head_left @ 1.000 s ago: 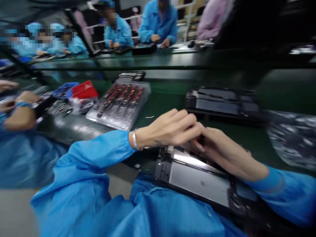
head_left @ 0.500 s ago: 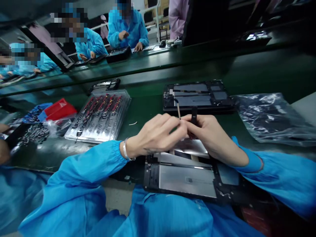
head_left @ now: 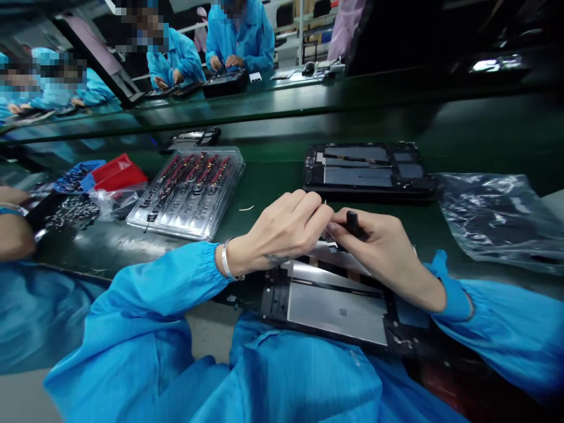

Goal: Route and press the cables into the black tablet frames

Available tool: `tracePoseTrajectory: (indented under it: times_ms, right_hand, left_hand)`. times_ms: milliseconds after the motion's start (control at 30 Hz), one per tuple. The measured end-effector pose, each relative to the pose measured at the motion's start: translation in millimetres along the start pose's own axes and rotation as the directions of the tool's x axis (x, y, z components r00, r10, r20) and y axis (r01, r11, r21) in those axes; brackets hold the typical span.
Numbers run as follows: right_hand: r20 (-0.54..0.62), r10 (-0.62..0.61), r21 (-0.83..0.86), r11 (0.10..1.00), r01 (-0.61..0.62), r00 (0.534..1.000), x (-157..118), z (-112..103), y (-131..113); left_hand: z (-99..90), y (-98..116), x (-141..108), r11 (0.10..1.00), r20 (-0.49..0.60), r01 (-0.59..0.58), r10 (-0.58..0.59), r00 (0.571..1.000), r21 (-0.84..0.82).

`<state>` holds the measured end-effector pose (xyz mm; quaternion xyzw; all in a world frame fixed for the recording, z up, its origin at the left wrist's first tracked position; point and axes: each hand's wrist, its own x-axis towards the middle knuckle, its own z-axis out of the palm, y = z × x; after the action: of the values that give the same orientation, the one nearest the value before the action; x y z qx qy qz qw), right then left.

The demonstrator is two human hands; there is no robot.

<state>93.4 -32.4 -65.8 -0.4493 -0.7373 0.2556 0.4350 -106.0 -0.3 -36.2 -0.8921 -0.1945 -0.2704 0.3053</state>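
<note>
My left hand [head_left: 286, 229] is closed in a pinch above the open tablet [head_left: 337, 311], with only a tiny pale tip showing at its fingers. What it grips cannot be made out. My right hand [head_left: 383, 252] meets it there, thumb and fingers closed round a black stick-like piece [head_left: 352, 221] whose blunt end sticks up. The fingertips of both hands nearly touch. Below them lies the tablet, with silvery battery panels and a black frame, at the bench edge by my lap. My hands cover part of its far side.
Behind my hands lies a stack of tablet bodies [head_left: 370, 170]. A clear bag [head_left: 497, 217] is at right. Leftward are a clear tray of small parts [head_left: 187, 194], a red bin [head_left: 118, 171], a blue bin [head_left: 73, 177] and loose parts [head_left: 73, 212]. A neighbour's arm [head_left: 15, 235] reaches in at far left.
The thin curved strip that stood up from between my fingers no longer shows, apart from a small pale tip. The black piece in my right hand has tilted. The whole view has shifted slightly.
</note>
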Motion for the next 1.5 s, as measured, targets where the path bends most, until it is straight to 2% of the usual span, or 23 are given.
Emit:
tracePoseTrajectory:
  times_ms: [67, 167, 233, 300, 367, 433, 500, 567, 600, 633, 667, 733, 767, 800, 833, 867, 900, 1000, 1100, 1233, 1367, 1433, 1500]
  right_hand:
    - [0.025, 0.065, 0.053, 0.996, -0.066, 0.998, 0, 0, 0]
    - [0.077, 0.192, 0.19, 0.961, -0.203, 0.978, 3, 1, 0]
    - [0.1, 0.272, 0.258, 0.922, -0.289, 0.957, 6, 1, 1]
    - [0.109, 0.34, 0.293, 0.887, -0.357, 0.934, 7, 2, 4]
    - [0.112, 0.4, 0.314, 0.854, -0.414, 0.91, 8, 3, 6]
    - [0.127, 0.453, 0.343, 0.815, -0.468, 0.882, 8, 3, 8]
    - [0.154, 0.481, 0.389, 0.774, -0.5, 0.863, 7, 4, 10]
    - [0.174, 0.488, 0.426, 0.746, -0.512, 0.855, 6, 5, 10]
    - [0.18, 0.49, 0.438, 0.737, -0.516, 0.853, 6, 6, 9]
    - [0.183, 0.492, 0.446, 0.729, -0.518, 0.851, 4, 7, 9]
    - [0.185, 0.496, 0.453, 0.723, -0.521, 0.849, 3, 8, 8]
    - [0.191, 0.493, 0.462, 0.718, -0.521, 0.848, 0, 11, 7]
    - [0.19, 0.484, 0.458, 0.726, -0.513, 0.855, -1, 11, 7]
    - [0.172, 0.461, 0.449, 0.75, -0.486, 0.87, -1, 11, 8]
    - [0.137, 0.425, 0.436, 0.785, -0.44, 0.895, 0, 10, 9]
    - [0.087, 0.378, 0.423, 0.824, -0.377, 0.922, 1, 8, 11]
    - [0.029, 0.322, 0.408, 0.86, -0.305, 0.946, 3, 5, 12]
    - [-0.116, 0.19, 0.348, 0.927, -0.139, 0.975, 12, -7, 14]
    - [-0.16, 0.155, 0.275, 0.955, -0.107, 0.975, 17, -16, 11]
    - [-0.125, 0.157, 0.285, 0.951, -0.116, 0.98, 19, -20, 3]
    - [-0.086, 0.216, 0.379, 0.91, -0.169, 0.973, 20, -21, -4]
    - [-0.095, 0.225, 0.409, 0.897, -0.168, 0.97, 18, -20, -6]
    - [-0.124, 0.208, 0.411, 0.901, -0.141, 0.97, 16, -19, -9]
  left_hand:
    - [0.7, -10, -11, 0.993, -0.007, 0.069, -0.069, 0.998, 0.096]
    - [-1.0, -31, -36, 0.95, 0.155, 0.216, -0.254, 0.955, 0.223]
    - [-2.7, -44, -56, 0.925, 0.333, 0.281, -0.358, 0.873, 0.257]
    - [-4.1, -55, -73, 0.912, 0.504, 0.325, -0.41, 0.76, 0.252]
    - [-5.6, -61, -84, 0.911, 0.644, 0.346, -0.405, 0.649, 0.224]
    - [-7.3, -65, -90, 0.917, 0.72, 0.35, -0.373, 0.585, 0.191]
    - [-8.3, -63, -88, 0.911, 0.688, 0.368, -0.388, 0.613, 0.186]
    - [-6.4, -56, -79, 0.88, 0.55, 0.466, -0.437, 0.712, 0.095]
    - [-3.9, -50, -71, 0.841, 0.48, 0.54, -0.461, 0.746, -0.032]
    - [-0.4, -42, -63, 0.762, 0.443, 0.61, -0.481, 0.757, -0.216]
    - [3.8, -34, -53, 0.622, 0.448, 0.659, -0.489, 0.749, -0.423]
    - [13.1, -18, -32, 0.189, 0.552, 0.672, -0.435, 0.711, -0.716]
    - [17.4, -12, -22, -0.023, 0.605, 0.649, -0.388, 0.695, -0.76]
    - [20.9, -8, -12, -0.175, 0.631, 0.615, -0.359, 0.688, -0.769]
    - [23.5, -7, -4, -0.249, 0.635, 0.586, -0.351, 0.688, -0.771]
    - [25.0, -7, 3, -0.249, 0.624, 0.573, -0.35, 0.698, -0.781]
    - [25.4, -10, 9, -0.192, 0.605, 0.577, -0.346, 0.717, -0.794]
    - [22.3, -24, 21, 0.125, 0.569, 0.606, -0.239, 0.787, -0.786]
    - [17.6, -35, 28, 0.367, 0.583, 0.584, -0.127, 0.803, -0.724]
    - [13.7, -41, 32, 0.544, 0.512, 0.444, -0.031, 0.858, -0.712]
    - [9.6, -37, 31, 0.685, 0.233, 0.249, -0.118, 0.965, -0.685]
    - [8.1, -31, 32, 0.839, 0.036, 0.134, -0.136, 0.99, -0.527]
    - [8.0, -24, 33, 0.949, -0.08, 0.051, -0.08, 0.994, -0.311]
